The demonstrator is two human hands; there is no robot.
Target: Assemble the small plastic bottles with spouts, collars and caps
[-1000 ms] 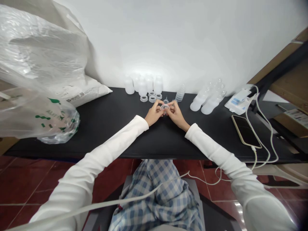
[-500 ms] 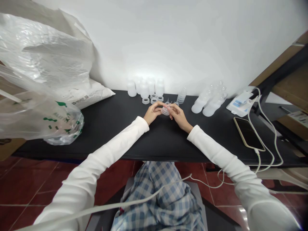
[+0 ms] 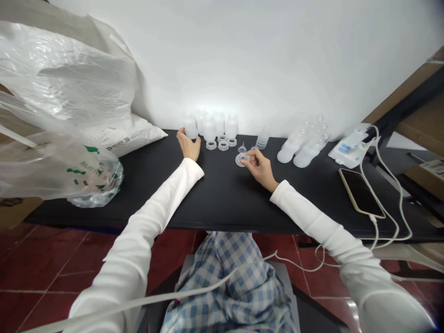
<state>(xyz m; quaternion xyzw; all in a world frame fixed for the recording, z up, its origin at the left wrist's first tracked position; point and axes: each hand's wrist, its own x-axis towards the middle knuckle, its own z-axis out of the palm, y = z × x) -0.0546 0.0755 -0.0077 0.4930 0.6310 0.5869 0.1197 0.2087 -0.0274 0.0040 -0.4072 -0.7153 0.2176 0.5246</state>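
Note:
My left hand [image 3: 189,147] is at the leftmost frosted white bottle [image 3: 190,125], thumb on one side and fingers on the other. That bottle stands upright on the black table beside several similar bottles [image 3: 219,124]. Between the thumb and fingers of my right hand [image 3: 261,169] is a clear ring-shaped bottle collar with a nipple [image 3: 241,160], held low over the table. In front of the bottles lie several translucent collar rings [image 3: 223,145]. A clear nipple [image 3: 242,148] stands just beyond my right hand, and another is partly hidden by my fingers.
A stack of clear ringed pieces [image 3: 263,137] stands by the wall, with two rows of nested translucent domed caps [image 3: 305,150] to its right. Further right are a phone [image 3: 360,193], white cables [image 3: 398,199] and a white device [image 3: 348,149]. Plastic bags [image 3: 93,175] fill the left.
My left hand has let go of the collar piece and moved left to the end bottle. My right hand keeps the piece, now tilted with its ring showing.

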